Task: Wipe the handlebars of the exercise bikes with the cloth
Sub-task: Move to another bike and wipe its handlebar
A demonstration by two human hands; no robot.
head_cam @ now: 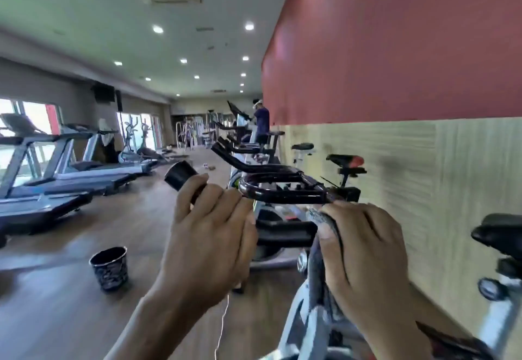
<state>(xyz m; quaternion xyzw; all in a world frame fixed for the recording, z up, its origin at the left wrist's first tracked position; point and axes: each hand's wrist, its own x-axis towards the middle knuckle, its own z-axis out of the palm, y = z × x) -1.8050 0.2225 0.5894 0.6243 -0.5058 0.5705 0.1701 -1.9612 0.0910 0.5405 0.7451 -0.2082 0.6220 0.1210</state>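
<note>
A person's two bare hands are at the handlebars of an exercise bike in a long gym room.

The glossy dark looped metal handlebar (282,197) sits just above centre. At its 9 o'clock end, a black cylindrical foam grip (180,176) juts up toward 10 o'clock. The left hand (209,235) is wrapped round this grip with its fingers curled over the top and the back of the hand facing the viewer. The forearm rises from 6 o'clock.

The right hand (364,255) is at the handlebar's 3 o'clock end, knuckles up. It clutches a grey crumpled cloth (317,266) between thumb and fingers. The cloth bunches at the thumb tip just below the bar and hangs down toward 6 o'clock. The hand hides whether the cloth touches the bar.

A pale wood-panelled wall (423,176) runs close along the 3 o'clock side, with a red wall (395,43) above it. A black bike saddle (500,232) sits at 3 o'clock, and a black-and-red saddle (346,161) is just beyond the handlebar. More bike handlebars line up behind, toward 12 o'clock.

Open brown wooden floor (70,317) spreads toward 8 o'clock. On it stands a dark patterned bucket (110,267), well apart from the left hand. Grey treadmills (56,167) stand at 9 o'clock, and a distant person (261,122) stands at 12 o'clock.
</note>
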